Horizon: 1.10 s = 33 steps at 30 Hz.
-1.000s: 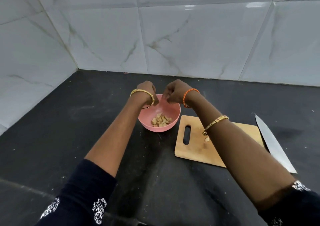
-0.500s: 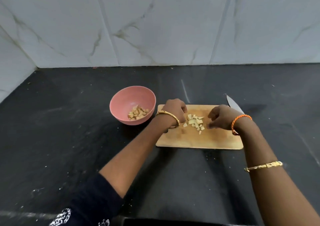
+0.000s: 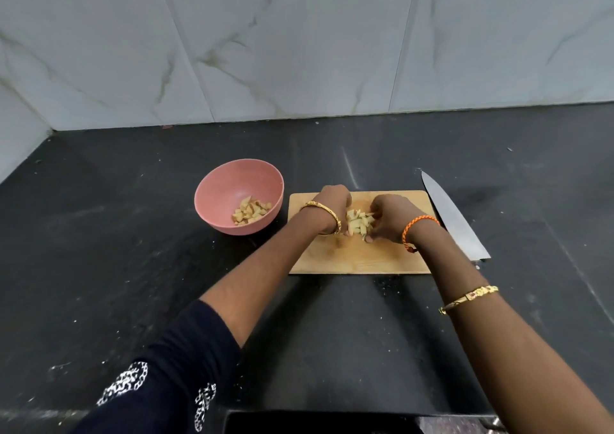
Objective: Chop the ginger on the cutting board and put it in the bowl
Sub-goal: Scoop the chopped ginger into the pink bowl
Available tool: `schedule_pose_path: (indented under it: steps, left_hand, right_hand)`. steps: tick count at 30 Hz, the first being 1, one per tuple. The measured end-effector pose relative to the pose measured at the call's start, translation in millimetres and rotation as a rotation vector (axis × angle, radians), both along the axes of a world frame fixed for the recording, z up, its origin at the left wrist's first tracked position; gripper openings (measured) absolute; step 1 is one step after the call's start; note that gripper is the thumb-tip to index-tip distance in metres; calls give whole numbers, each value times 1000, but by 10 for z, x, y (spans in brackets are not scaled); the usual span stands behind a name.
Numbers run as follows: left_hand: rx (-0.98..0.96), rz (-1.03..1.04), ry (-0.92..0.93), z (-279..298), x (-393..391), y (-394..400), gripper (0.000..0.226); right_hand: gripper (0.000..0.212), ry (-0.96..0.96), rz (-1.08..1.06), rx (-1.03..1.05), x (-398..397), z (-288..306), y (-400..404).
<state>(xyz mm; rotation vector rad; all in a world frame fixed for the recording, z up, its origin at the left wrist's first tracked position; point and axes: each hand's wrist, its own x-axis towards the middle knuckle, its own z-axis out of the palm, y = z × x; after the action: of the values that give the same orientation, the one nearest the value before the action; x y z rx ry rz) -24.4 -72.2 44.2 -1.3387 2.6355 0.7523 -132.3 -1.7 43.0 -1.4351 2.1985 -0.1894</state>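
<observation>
A small heap of chopped ginger pieces point(image 3: 359, 223) lies on the wooden cutting board point(image 3: 358, 257). My left hand point(image 3: 332, 206) and my right hand point(image 3: 390, 217) cup the heap from either side, fingers curled against it. Left of the board stands a pink bowl point(image 3: 219, 194) with more chopped ginger point(image 3: 251, 213) at its bottom. How firmly the hands grip the pieces is hard to tell.
A large knife point(image 3: 452, 217) lies flat on the black countertop point(image 3: 133, 267), just right of the board, blade tip pointing away. White marble tile walls point(image 3: 299, 51) rise behind and to the left. A dark recess edge point(image 3: 332, 422) shows at the bottom.
Both hands left the bowl and came to the cutting board. They have closed in from either side, pushing the scattered ginger pieces into a tight heap.
</observation>
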Motion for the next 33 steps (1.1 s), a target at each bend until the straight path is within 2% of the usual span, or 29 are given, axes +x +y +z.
schedule_pose_path:
  steps: [6,11,16,22,29,33]
  left_hand:
    - [-42,-39,-18,20,-57,51,52]
    - [-79,16,44,-74,-64,173,22]
    - [-41,154,123,-87,-51,245,27]
    - [81,216,161,30,-29,262,40]
    - [174,296,244,139,-42,206,37]
    - [159,322,268,225,-53,131,36]
  right_hand:
    - [59,-20,91,-5,19,58,-48]
    - [50,-11,95,-55,98,45,-14]
    - [46,-97,-9,-96,122,22,28]
    - [37,-257,-103,-93,53,33,37]
    - [24,-450,-184,-70,-41,145,11]
    - [18,-530,-219,-56,-82,246,-57]
